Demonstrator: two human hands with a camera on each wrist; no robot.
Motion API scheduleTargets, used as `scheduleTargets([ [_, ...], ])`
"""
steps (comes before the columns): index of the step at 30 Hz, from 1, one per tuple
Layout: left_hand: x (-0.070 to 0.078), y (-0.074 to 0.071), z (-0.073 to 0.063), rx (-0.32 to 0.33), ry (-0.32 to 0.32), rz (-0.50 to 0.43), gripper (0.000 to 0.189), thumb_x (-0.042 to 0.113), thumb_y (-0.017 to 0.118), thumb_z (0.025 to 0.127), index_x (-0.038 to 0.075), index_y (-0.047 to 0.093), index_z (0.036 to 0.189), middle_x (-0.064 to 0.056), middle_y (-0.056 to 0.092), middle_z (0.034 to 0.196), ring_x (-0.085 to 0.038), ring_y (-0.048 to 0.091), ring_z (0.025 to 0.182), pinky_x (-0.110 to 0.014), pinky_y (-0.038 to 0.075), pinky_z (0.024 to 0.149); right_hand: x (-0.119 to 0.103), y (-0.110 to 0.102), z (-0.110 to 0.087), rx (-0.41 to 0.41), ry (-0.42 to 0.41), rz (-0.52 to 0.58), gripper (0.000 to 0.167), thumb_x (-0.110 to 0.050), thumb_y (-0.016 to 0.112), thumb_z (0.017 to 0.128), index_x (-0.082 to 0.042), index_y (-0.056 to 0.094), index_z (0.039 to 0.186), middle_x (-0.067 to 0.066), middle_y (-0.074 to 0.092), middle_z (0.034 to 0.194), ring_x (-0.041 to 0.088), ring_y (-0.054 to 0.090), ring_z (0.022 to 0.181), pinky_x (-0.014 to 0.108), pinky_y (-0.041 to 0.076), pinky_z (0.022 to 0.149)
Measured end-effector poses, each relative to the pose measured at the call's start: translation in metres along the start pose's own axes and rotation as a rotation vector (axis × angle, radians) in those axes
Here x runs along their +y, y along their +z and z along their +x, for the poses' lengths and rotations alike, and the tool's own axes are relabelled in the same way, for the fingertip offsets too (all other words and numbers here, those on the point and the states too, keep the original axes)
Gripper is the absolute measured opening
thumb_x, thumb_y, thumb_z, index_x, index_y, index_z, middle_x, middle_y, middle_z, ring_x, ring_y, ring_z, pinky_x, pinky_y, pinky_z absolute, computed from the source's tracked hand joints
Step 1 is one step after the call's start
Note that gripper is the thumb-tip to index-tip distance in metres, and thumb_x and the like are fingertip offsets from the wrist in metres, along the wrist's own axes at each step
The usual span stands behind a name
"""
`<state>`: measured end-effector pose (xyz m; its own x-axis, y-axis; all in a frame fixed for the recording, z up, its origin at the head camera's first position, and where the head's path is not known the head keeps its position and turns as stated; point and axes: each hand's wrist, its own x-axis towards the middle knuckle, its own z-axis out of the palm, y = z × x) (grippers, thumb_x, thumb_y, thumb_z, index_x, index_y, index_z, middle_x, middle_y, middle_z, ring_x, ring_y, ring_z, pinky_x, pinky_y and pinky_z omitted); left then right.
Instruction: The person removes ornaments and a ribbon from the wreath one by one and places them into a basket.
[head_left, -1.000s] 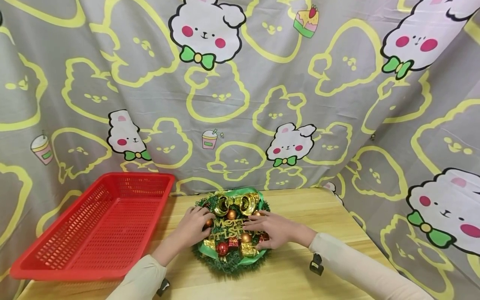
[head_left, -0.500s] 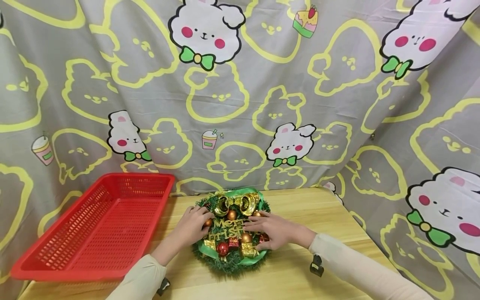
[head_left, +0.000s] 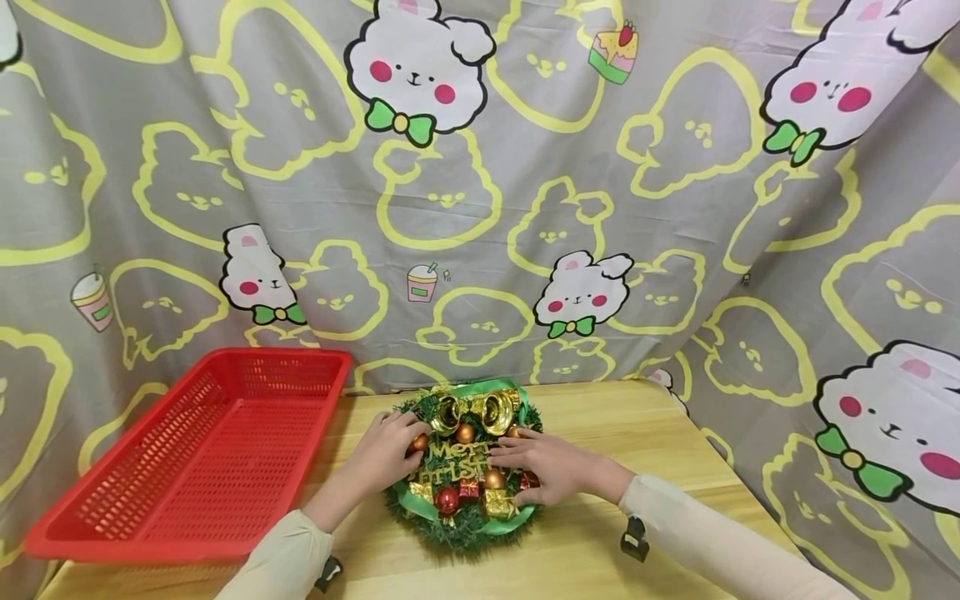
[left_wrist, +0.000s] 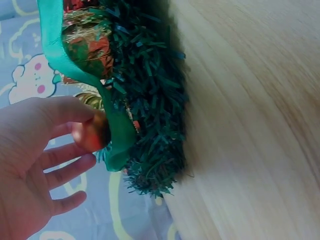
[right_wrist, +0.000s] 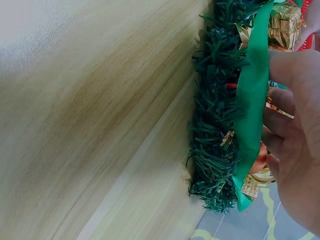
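Observation:
A Christmas wreath (head_left: pixel 450 537) of green tinsel lies on the table in the head view. Gold "Merry Christmas" lettering (head_left: pixel 459 452) crosses its middle, partly hidden by the right hand. Two gold bells (head_left: pixel 497 414) sit at the top, and a red ball (head_left: pixel 447 501) near the bottom. My left hand (head_left: pixel 386 454) is at the wreath's left side; in the left wrist view its thumb and forefinger pinch a copper bauble (left_wrist: pixel 90 135). My right hand (head_left: pixel 551 468) rests spread on the right side, over the lettering and gift-box ornaments. Its fingers reach past the green ribbon (right_wrist: pixel 252 100) in the right wrist view.
A red perforated plastic basket (head_left: pixel 225 546) stands left of the wreath. The wooden table (head_left: pixel 622 425) runs back to a grey curtain (head_left: pixel 480 333) printed with cartoon rabbits, which also closes off the right side.
The head view has shifted very slightly. Both hands and the wreath stay in the same places.

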<state>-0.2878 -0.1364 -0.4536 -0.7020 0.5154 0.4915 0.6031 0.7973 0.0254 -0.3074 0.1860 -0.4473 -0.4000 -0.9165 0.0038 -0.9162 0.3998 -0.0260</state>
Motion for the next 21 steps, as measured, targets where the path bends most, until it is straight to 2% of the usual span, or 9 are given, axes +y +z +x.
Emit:
scheduleTargets([
  [7,0.001,-0.005,0.001,0.030,0.012,-0.006,0.030,0.014,0.085,0.076,0.011,0.073,0.103,-0.004,0.066,0.094,-0.024,0.063,0.085,-0.051,0.052,0.087,-0.001,0.000,0.001,-0.002,0.009,0.001,0.069,-0.051,0.059,0.098,-0.006,0.050,0.150,0.009,0.052,0.153,0.036,0.043,0.146,0.053,0.030,0.121],
  [15,0.004,-0.012,0.002,0.036,0.024,-0.026,0.030,0.015,0.085,0.077,0.010,0.074,0.104,-0.004,0.066,0.095,-0.024,0.064,0.087,-0.051,0.052,0.087,-0.002,-0.001,0.002,-0.012,0.016,0.016,0.069,-0.050,0.060,0.098,-0.006,0.049,0.150,0.009,0.052,0.154,0.036,0.043,0.146,0.053,0.031,0.121],
  [21,0.006,-0.016,0.005,0.050,0.043,-0.031,0.029,0.014,0.085,0.077,0.010,0.074,0.104,-0.004,0.066,0.095,-0.024,0.065,0.087,-0.051,0.052,0.087,-0.003,-0.002,0.003,-0.017,0.001,-0.011,0.068,-0.051,0.059,0.098,-0.006,0.051,0.149,0.010,0.054,0.152,0.037,0.045,0.145,0.054,0.033,0.119],
])
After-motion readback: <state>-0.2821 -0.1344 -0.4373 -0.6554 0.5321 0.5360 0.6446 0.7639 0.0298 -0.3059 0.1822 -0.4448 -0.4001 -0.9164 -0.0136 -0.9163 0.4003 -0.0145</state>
